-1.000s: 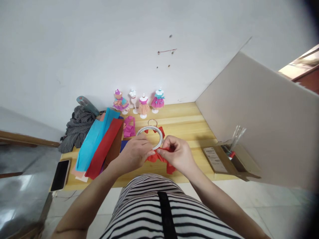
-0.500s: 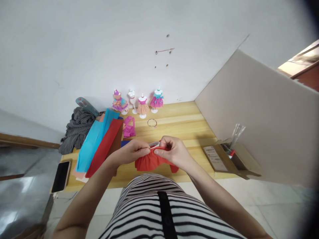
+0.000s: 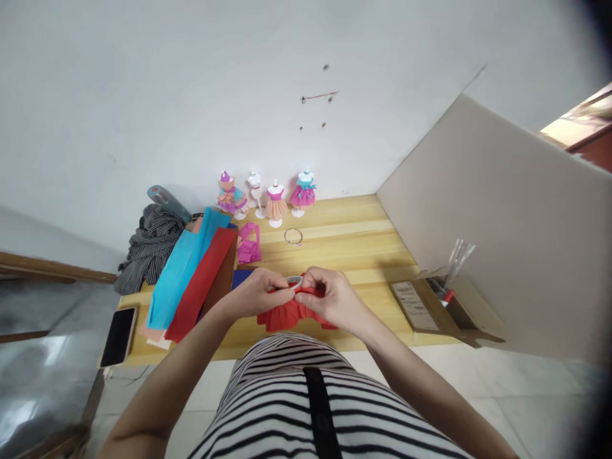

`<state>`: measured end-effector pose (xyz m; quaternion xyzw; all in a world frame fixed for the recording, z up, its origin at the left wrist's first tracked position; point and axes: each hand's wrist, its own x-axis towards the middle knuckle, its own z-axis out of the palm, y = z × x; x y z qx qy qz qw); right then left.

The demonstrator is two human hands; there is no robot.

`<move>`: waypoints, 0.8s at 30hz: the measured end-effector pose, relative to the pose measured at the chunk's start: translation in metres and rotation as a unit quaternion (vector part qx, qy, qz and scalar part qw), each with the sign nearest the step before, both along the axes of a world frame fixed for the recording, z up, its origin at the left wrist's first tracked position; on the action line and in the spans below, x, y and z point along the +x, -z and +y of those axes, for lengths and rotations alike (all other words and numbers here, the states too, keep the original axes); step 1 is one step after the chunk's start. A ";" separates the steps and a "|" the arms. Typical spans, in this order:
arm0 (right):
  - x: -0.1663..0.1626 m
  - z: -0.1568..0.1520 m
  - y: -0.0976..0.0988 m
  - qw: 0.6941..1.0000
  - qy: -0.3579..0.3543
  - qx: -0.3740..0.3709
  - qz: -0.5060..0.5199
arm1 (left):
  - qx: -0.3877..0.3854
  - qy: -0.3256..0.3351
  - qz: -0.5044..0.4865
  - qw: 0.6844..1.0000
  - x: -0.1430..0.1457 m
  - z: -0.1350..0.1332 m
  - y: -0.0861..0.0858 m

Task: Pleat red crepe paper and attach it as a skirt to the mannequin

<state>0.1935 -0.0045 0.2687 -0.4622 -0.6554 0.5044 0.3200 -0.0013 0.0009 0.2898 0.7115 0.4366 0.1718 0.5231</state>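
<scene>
My left hand (image 3: pixel 261 293) and my right hand (image 3: pixel 327 296) meet over the near middle of the wooden table (image 3: pixel 344 245). Both pinch the top edge of a pleated piece of red paper (image 3: pixel 287 313), which hangs below the fingers like a small skirt. A white tape roll (image 3: pixel 294 280) shows edge-on between my thumbs, held against the paper. Which hand carries the roll is hidden by the fingers.
Several small mannequins in paper dresses (image 3: pixel 275 199) stand by the wall. Blue and red paper sheets (image 3: pixel 191 271), a pink paper piece (image 3: pixel 247 243), a small ring (image 3: pixel 293 236), a phone (image 3: pixel 117 336), striped cloth (image 3: pixel 148 245) and a cardboard box (image 3: pixel 444 306) lie around.
The tape roll, held up flat and facing me a second ago, has tipped down edge-on against the red paper. The paper has opened into a pleated skirt shape under my fingers.
</scene>
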 end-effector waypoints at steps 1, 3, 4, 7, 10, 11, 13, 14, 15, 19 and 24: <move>0.002 0.000 -0.001 1.000 -0.009 -0.010 0.011 | 0.013 0.000 -0.003 1.000 0.000 -0.001 0.000; 0.005 -0.001 -0.002 0.999 -0.021 -0.027 0.027 | 0.055 0.004 -0.004 0.998 0.000 -0.002 -0.001; 0.007 -0.001 -0.003 0.999 -0.024 -0.030 0.026 | 0.082 0.007 -0.001 0.997 0.000 -0.002 -0.002; 0.009 -0.002 -0.006 1.000 -0.021 -0.014 0.003 | 0.164 0.021 0.018 0.986 0.001 -0.003 -0.003; 0.009 -0.003 -0.006 0.999 0.004 0.021 -0.037 | 0.231 0.026 0.043 0.972 0.002 -0.003 -0.001; 0.009 -0.003 -0.006 0.998 0.013 0.033 -0.053 | 0.250 0.024 0.050 0.967 0.002 -0.003 0.000; 0.009 -0.003 -0.005 0.996 0.023 0.050 -0.075 | 0.278 0.021 0.060 0.958 0.001 -0.003 0.002; 0.008 -0.003 -0.005 0.995 0.022 0.054 -0.080 | 0.288 0.021 0.064 0.955 0.001 -0.004 0.003; 0.008 -0.004 -0.005 0.995 0.021 0.054 -0.082 | 0.296 0.021 0.069 0.953 0.001 -0.004 0.004; 0.003 -0.007 -0.005 0.997 -0.002 0.053 -0.049 | 0.289 0.003 0.084 0.954 0.002 -0.004 0.006; -0.001 -0.011 -0.006 0.998 -0.040 0.053 -0.001 | 0.274 -0.004 0.079 0.959 0.004 -0.004 0.004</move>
